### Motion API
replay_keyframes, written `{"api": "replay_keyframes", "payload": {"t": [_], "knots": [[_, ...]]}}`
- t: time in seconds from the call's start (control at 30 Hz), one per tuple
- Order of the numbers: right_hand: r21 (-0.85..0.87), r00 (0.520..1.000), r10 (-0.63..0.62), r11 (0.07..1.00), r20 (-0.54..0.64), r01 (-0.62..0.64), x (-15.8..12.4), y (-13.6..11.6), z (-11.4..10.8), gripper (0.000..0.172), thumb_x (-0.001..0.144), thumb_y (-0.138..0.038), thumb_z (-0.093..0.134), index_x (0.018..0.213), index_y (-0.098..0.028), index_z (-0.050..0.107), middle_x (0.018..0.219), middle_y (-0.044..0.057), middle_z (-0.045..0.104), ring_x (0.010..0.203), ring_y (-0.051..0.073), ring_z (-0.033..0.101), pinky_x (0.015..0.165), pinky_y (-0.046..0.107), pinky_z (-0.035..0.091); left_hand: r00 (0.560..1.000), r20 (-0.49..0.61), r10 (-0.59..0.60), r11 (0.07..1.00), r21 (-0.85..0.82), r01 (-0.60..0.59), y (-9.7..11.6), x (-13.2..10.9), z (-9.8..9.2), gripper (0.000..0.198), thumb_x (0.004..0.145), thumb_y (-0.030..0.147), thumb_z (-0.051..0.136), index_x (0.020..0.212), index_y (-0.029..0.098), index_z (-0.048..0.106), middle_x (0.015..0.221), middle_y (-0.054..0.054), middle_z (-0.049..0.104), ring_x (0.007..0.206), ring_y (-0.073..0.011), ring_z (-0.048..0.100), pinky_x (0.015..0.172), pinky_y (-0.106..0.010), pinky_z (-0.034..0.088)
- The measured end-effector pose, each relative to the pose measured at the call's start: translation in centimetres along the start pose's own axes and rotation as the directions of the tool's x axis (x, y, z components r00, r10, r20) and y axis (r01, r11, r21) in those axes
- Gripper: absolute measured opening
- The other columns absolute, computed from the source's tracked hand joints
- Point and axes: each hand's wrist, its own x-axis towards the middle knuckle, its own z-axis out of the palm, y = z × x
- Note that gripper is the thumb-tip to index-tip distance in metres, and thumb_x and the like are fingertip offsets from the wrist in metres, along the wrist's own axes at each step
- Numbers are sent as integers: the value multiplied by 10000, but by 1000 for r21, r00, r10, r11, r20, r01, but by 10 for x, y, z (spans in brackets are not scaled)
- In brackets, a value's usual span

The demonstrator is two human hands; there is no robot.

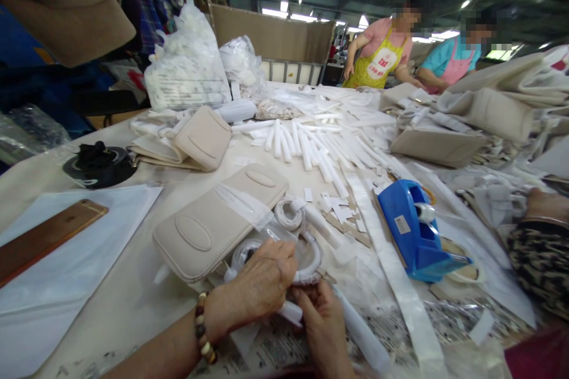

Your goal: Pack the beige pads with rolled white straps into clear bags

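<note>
A beige handbag [213, 222] with oval patches on its base lies on its side on the table. Its curved handle [312, 254] is wrapped in white foam and clear film. My left hand [262, 275], with a beaded bracelet at the wrist, is closed at the wrapped handle; what its fingers pinch is hidden. Below and to the right, my right hand [323, 317] grips the lower part of the same handle between thumb and fingers. A rolled white strip [288, 215] rests beside the bag, above my hands.
A blue tape dispenser [406, 231] stands at right, near white foam tubes [306, 151] and paper scraps. A phone [48, 237] lies on white sheets at left, below a black tape roll [100, 166]. More bags [438, 145] are piled right. A co-worker's camouflage sleeve [540, 263] reaches in.
</note>
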Motion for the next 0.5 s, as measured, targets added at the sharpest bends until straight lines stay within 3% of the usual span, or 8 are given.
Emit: {"api": "replay_keyframes", "payload": {"t": [0.17,0.27,0.37,0.5], "knots": [[-206,987,-160,965,15,160,0,5,-5,165,776,-332,539,849,-189,579,840,40,659,808,203,599,740,306,461,997,74,-21,999,-23,22,0,-1,-8,146,752,27,480,792,160,525,952,-67,566,907,-220,498,842,-368,399],[-350,981,-194,918,18,188,3,8,-9,200,815,-341,482,880,-189,595,837,44,644,815,210,587,739,305,440,994,103,-49,998,-34,52,2,0,-13,170,745,8,461,795,162,516,976,-66,562,917,-217,499,849,-371,390],[-389,971,-236,891,39,232,6,10,-9,204,828,-353,456,835,-202,593,790,32,630,767,198,579,708,289,430,991,114,-64,995,-66,72,4,0,-16,171,739,1,464,778,164,499,970,-58,562,926,-212,500,862,-376,379],[-370,955,-288,897,-73,242,6,12,-1,202,806,-353,442,772,-218,589,703,15,613,691,190,559,666,284,408,990,122,-64,994,-80,74,4,-1,-16,180,726,-4,474,782,167,490,966,-49,558,937,-208,492,861,-375,365]]}}
